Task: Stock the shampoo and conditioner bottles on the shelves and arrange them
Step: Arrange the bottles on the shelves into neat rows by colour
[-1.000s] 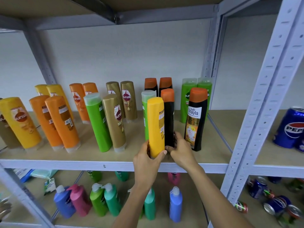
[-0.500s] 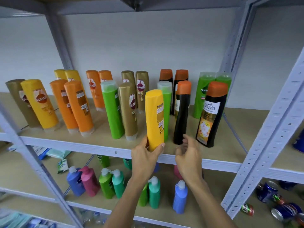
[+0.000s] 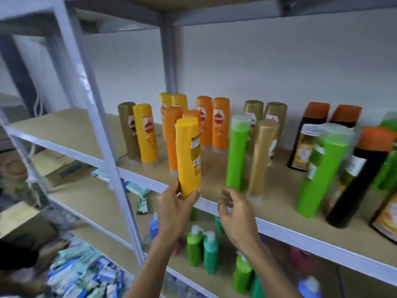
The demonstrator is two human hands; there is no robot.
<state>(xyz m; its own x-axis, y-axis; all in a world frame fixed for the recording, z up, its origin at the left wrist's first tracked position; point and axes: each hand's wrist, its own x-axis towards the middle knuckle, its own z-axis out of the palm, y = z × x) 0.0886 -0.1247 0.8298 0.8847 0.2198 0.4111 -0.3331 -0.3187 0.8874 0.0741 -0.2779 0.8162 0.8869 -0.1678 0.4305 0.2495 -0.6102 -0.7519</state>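
left hand grips yellow bottle; right hand holds nothing

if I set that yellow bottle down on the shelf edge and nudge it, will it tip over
Probably yes. The yellow bottle is tall and narrow, so a nudge up high would likely topple it. Its plastic looks smooth, so it may slide first. The left hand grips only its bottom end.

Glossy plastic yellow bottle; matt board shelf with painted metal frame.
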